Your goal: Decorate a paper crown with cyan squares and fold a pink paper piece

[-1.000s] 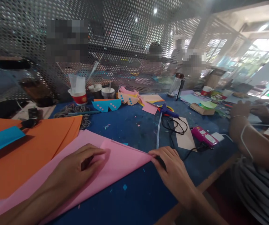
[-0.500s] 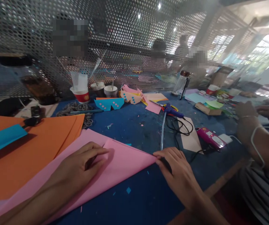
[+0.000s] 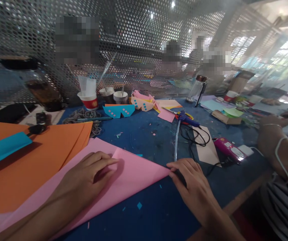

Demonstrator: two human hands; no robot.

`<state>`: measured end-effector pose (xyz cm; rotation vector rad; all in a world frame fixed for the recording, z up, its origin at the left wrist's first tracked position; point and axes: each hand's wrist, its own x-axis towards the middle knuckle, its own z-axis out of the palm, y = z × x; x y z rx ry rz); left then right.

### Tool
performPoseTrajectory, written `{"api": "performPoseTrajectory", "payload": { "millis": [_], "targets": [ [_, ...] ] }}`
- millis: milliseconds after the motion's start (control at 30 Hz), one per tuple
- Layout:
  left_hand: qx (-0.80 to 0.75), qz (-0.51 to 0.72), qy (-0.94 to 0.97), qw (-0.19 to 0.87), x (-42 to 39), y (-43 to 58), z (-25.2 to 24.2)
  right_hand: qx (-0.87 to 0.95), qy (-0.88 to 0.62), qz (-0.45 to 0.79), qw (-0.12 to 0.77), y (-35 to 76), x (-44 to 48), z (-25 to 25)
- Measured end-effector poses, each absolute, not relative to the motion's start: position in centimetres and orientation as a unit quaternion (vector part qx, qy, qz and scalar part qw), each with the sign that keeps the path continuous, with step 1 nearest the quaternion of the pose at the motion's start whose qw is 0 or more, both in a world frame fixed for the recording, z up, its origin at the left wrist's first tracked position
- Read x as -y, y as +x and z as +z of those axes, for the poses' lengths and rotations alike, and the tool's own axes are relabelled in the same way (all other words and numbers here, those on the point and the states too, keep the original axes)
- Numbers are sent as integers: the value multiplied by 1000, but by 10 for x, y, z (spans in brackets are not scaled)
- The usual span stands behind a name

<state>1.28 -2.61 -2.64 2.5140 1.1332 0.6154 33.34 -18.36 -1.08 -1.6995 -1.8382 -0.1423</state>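
Note:
A large pink paper sheet (image 3: 134, 174) lies folded on the blue table (image 3: 149, 140), its point aimed right. My left hand (image 3: 88, 177) rests on the fold, fingers curled and pressing the paper flat. My right hand (image 3: 191, 184) pinches the pointed right corner of the pink sheet with fingers together. Orange sheets (image 3: 33, 157) lie beneath the pink one at the left, with a blue strip (image 3: 3, 149) on top.
A blue glue gun (image 3: 186, 120) with black cable, scissors, a pink device (image 3: 228, 149) and paper cut-outs (image 3: 120, 110) lie farther back. Cups (image 3: 90, 100) stand by the perforated metal screen. Another person's arms (image 3: 279, 147) work at the right. The table edge runs at lower right.
The view has shifted slightly; both hands keep their hold on the pink sheet, the left fingers flattening a little along the fold.

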Motion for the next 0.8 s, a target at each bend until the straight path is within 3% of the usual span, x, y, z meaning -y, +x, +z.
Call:
{"api": "performPoseTrajectory", "payload": {
  "millis": [800],
  "targets": [
    [-407,216,874,155,23,12,-23,677,-672,-34,299,329,185,-11]
  ]
}}
